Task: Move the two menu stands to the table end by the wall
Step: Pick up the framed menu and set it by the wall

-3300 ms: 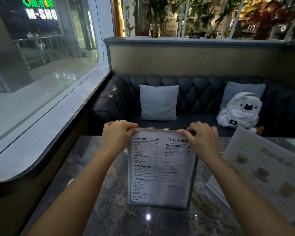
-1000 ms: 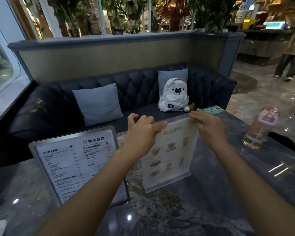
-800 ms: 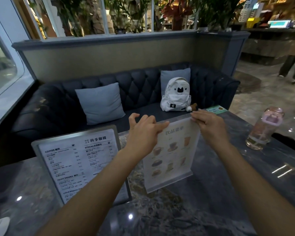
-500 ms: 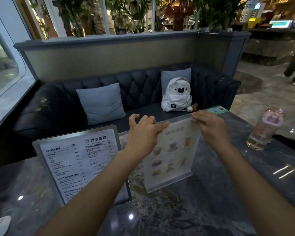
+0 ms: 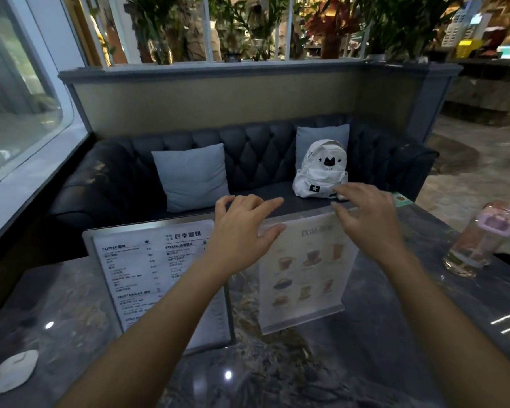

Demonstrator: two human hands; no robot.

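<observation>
Two menu stands are upright on the dark marble table [image 5: 365,363]. The metal-framed text menu stand [image 5: 147,275] is on the left, partly behind my left forearm. The clear acrylic picture menu stand [image 5: 306,269] is just right of it. My left hand [image 5: 242,228] hovers with fingers spread at the picture stand's top left corner, thumb near its edge. Over its top right corner, my right hand [image 5: 368,219] has its fingers spread and curled. Neither hand grips the stand.
A pink-lidded drink bottle [image 5: 480,240] stands at the table's right edge. A crumpled white tissue [image 5: 12,372] lies at the near left. Behind the table is a dark tufted sofa [image 5: 256,154] with two grey cushions and a white backpack [image 5: 321,172]. The window wall runs along the left.
Both hands have let go of the picture menu stand's top edge and lifted slightly with fingers spread. The view has shifted a little; earlier still, both hands held the text menu stand.
</observation>
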